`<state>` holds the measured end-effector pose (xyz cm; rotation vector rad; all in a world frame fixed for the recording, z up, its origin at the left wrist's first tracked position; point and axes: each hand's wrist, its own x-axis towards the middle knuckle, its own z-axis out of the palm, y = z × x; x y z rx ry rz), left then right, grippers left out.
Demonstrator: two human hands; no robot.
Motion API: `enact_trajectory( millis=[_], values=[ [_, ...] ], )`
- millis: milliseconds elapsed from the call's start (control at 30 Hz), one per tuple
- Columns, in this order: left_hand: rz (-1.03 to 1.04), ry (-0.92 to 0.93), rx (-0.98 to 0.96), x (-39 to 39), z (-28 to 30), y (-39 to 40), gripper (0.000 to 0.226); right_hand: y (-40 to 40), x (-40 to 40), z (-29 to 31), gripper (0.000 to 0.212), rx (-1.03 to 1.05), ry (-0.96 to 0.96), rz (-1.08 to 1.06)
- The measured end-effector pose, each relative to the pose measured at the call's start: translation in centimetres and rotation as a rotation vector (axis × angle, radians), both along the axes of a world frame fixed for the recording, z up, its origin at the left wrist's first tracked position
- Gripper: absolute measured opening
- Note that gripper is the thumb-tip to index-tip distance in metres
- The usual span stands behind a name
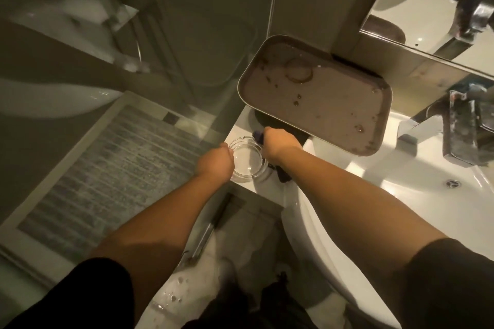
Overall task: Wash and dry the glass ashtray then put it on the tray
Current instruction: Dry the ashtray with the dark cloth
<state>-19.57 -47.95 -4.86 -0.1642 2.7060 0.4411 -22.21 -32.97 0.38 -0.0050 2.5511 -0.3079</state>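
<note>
The clear round glass ashtray (pixel 248 161) sits on the white ledge at the left end of the sink. My left hand (pixel 216 165) grips its left rim. My right hand (pixel 278 141) is closed on a dark cloth (pixel 283 176) at the ashtray's right side, and the cloth runs on under the tray. The brown rectangular tray (pixel 315 96) rests tilted on the sink's back corner just beyond my right hand; it is wet, with droplets and a ring mark.
The white sink basin (pixel 401 195) with its drain (pixel 453 183) lies to the right, under a chrome tap (pixel 459 125). A mirror (pixel 427 5) hangs above. To the left are a shower tray and a striped bath mat (pixel 107 173); the floor below is wet.
</note>
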Motion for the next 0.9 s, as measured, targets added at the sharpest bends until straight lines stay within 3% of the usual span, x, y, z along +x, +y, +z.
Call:
enact_trajectory(
  millis=[433, 900],
  values=[
    [-0.017, 0.018, 0.028, -0.6, -1.5, -0.8, 0.042, -0.3, -1.2, -1.7, 0.041, -0.013, 0.021, -0.049],
    [0.05, -0.066, 0.103, 0.1, 0.4, -1.1, 0.062, 0.8, -0.6, -0.3, 0.045, -0.209, 0.046, -0.061]
  ],
)
